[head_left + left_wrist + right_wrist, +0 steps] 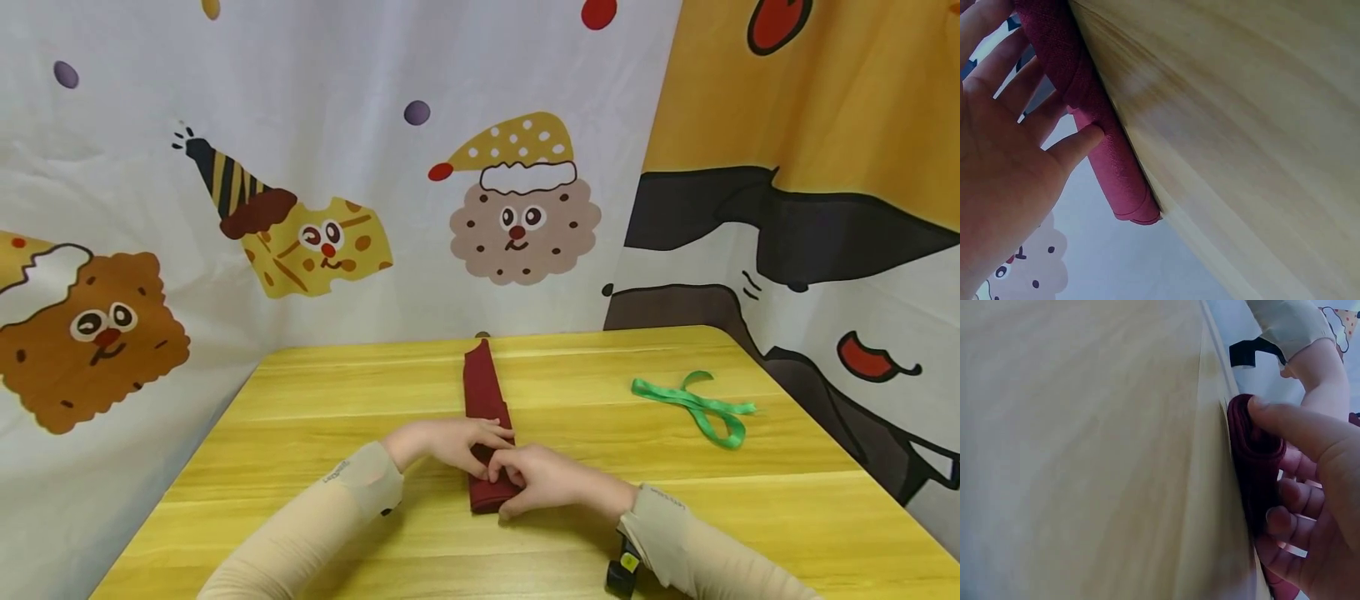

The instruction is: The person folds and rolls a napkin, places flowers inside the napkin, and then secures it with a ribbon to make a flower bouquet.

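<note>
A dark red cloth [487, 392], rolled into a long narrow strip, lies lengthwise down the middle of the wooden table. My left hand [453, 443] rests across its middle, fingers nearly straight and laid over it. In the left wrist view, the left thumb [1082, 144] presses the side of the red roll [1113, 169]. Closer to the near end, my right hand [547, 479] grips the cloth with bent fingers. Seen from the right wrist, the right thumb [1279, 419] sits at the coiled end of the cloth [1254, 440], where its layers show.
A loosely looped green ribbon [697, 404] lies on the right side of the yellow wood-grain table [337, 383]. Behind the table hangs a white curtain [337, 100] printed with cartoon biscuits and cheese. A black wrist device [622, 571] hangs under the right sleeve.
</note>
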### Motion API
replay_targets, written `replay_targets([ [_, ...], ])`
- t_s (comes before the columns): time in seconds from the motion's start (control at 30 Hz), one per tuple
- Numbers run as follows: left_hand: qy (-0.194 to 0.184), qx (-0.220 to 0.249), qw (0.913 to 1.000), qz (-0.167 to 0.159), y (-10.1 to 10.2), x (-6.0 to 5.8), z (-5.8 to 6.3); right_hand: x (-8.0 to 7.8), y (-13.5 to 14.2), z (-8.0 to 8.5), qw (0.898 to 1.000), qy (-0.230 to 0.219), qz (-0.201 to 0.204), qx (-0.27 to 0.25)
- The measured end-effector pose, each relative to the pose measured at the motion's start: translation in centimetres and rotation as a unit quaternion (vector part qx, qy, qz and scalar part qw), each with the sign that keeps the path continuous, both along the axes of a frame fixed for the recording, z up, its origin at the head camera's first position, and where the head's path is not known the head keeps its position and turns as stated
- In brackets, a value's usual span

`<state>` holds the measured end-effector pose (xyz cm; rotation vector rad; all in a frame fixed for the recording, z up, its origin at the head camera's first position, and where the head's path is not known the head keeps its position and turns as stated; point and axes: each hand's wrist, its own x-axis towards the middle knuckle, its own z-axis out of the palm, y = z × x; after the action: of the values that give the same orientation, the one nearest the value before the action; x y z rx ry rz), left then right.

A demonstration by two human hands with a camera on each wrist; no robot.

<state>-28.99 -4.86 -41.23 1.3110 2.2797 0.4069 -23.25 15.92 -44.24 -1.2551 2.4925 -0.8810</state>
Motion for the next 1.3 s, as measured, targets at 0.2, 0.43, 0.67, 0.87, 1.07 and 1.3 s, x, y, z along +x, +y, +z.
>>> replay_targets([
  [0.2,0.001,0.010,0.9999,0.003,-0.4,0.1,0.1,-0.2,0.5,0.2,1.000,-0.003,0.012,0.003],
  [0.43,0.004,0.048,0.9982,0.037,-2.4,-0.2,1.4,-1.0,2.1,2.1,1.000,0.010,0.005,0.000],
  [0.67,0.016,0.060,0.9942,0.088,-5.6,-1.1,2.8,-3.3,4.8,3.7,0.997,0.066,-0.043,0.020],
  [0.87,0.022,0.060,0.9894,0.131,-7.8,-1.8,3.6,-5.2,7.6,4.6,0.988,0.091,-0.108,0.063],
  [1.07,0.027,0.059,0.9854,0.158,-8.8,-2.3,3.8,-7.0,10.8,4.5,0.981,0.080,-0.161,0.068],
  [1.3,0.019,0.078,0.9815,0.174,-8.4,-3.4,3.0,-8.4,14.1,2.8,0.971,0.088,-0.215,0.052],
])
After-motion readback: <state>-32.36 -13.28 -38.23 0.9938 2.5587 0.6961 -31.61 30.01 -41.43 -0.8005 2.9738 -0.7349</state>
